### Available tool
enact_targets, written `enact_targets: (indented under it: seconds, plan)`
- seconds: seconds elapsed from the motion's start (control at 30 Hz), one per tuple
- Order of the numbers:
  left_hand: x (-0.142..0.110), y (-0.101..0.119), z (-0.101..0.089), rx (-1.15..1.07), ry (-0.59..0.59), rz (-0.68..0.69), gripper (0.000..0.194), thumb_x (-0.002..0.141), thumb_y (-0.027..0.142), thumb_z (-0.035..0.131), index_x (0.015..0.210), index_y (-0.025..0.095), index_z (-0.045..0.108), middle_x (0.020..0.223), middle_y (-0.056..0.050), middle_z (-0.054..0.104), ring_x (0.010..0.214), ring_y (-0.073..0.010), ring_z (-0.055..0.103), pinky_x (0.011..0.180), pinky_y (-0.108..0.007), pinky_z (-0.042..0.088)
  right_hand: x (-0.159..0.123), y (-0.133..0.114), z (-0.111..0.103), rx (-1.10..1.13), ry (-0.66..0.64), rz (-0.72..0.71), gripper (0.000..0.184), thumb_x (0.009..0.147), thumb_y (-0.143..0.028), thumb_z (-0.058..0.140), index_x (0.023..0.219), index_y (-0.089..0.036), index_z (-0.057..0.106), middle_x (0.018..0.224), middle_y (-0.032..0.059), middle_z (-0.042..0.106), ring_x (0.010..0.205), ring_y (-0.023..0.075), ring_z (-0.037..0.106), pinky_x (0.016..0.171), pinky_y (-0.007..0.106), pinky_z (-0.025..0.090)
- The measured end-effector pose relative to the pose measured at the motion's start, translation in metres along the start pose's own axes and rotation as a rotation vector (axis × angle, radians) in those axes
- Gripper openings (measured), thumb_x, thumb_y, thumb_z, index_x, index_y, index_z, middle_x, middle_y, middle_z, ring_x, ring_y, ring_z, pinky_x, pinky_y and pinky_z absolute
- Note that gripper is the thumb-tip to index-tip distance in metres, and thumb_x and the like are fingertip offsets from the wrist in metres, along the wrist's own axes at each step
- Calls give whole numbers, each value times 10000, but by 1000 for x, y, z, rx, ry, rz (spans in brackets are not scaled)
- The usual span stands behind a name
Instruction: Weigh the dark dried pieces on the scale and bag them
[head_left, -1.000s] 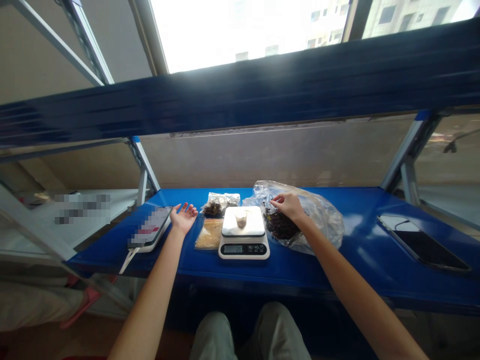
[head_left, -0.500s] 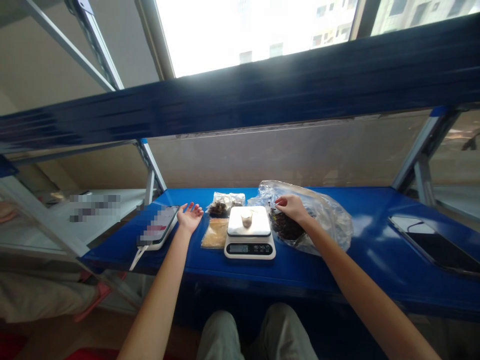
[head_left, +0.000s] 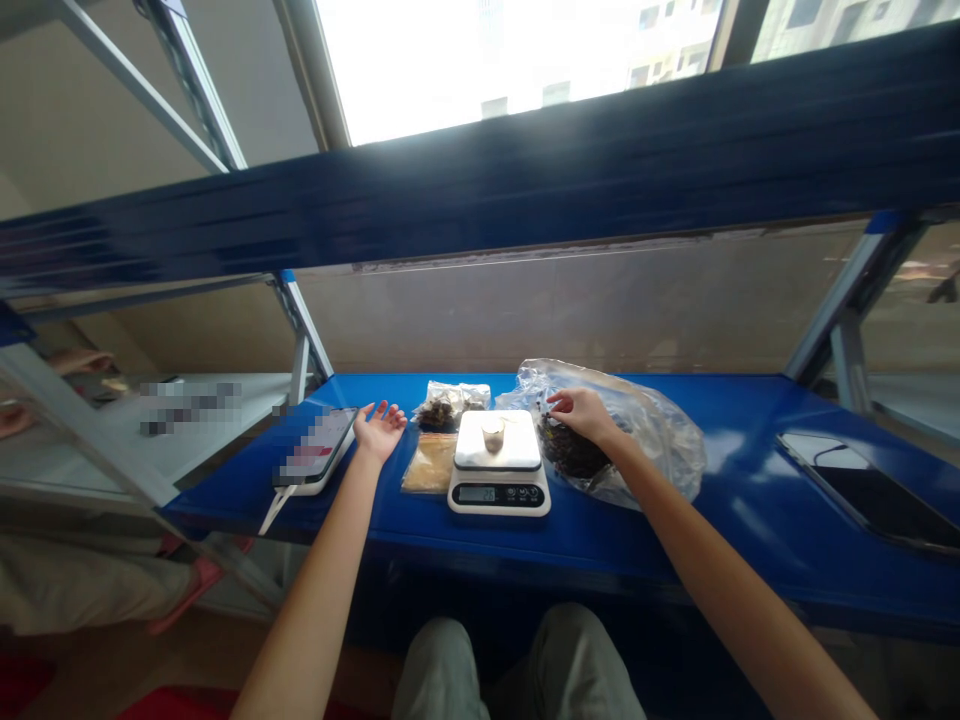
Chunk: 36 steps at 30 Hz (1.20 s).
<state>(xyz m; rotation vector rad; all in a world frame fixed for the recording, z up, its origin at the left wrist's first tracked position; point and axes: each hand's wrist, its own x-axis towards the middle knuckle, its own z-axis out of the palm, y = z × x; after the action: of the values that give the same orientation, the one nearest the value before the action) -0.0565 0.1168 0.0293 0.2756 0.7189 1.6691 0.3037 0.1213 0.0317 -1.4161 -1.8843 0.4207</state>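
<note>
My left hand (head_left: 381, 431) rests palm up with its fingers spread, holding nothing, just right of a phone (head_left: 324, 446) with a white cable. Over the mouth of a clear plastic bag (head_left: 660, 440), my right hand (head_left: 581, 413) is pinched; what its fingertips hold is too small to make out. Dark dried bits (head_left: 570, 453) fill that bag. Between my hands stands a white digital scale (head_left: 499, 500), its display seemingly reading 26 or 2.6. On its plate sits a small cup (head_left: 493, 436). Left of the scale lie a bag of tan powder (head_left: 430, 465) and a bag of dark dried pieces (head_left: 442, 408).
A second phone (head_left: 870, 490) lies face up at the right of the blue shelf (head_left: 750, 520). A blue beam (head_left: 480, 200) crosses above. At left, another person's hand (head_left: 15, 420) and pink slippers (head_left: 187, 595) show by a white table (head_left: 217, 450).
The camera view has turned slightly left, so the shelf appears shifted right. My right hand keeps its pinch over the bag, and my left hand stays open. Another person's hand has appeared at far left.
</note>
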Motion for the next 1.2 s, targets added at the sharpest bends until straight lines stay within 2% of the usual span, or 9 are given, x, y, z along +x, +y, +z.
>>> enact_targets:
  seconds: [0.1,0.33,0.53,0.77,1.2]
  plan:
    - [1,-1,0,0,-2,1,166,773,253,405,689,159,512,610,-54,534,523,-153,500,508,-267,400,1,1,-1,2,-8,15,260,665,-122,646,919,-110,698,751,92,726,701,200,680,643,256,513]
    - [0,-1,1,-9,21,0,161,772,249,404,697,162,516,595,-49,528,518,-155,496,503,-268,395,0,-2,-1,50,-121,-22,334,652,-136,660,984,-118,692,823,91,730,726,184,672,656,242,518]
    - [-1,-2,2,15,3,0,139,766,199,413,677,163,514,587,-41,526,506,-145,490,501,-258,387,-5,-10,-2,-102,-113,21,267,697,-208,633,931,-108,713,790,94,723,703,184,658,620,237,482]
    - [4,-2,-1,31,-31,-2,125,757,196,428,674,161,514,600,-44,534,504,-145,496,504,-261,390,-9,-17,-4,-261,-117,47,275,679,-332,644,898,-190,729,814,43,725,727,191,646,574,240,433]
    - [0,-2,3,34,-5,19,124,744,157,415,670,158,515,589,-39,537,498,-143,494,507,-261,379,-7,-19,-7,-188,-120,69,212,718,-325,601,781,-167,728,777,68,721,704,194,646,574,245,444]
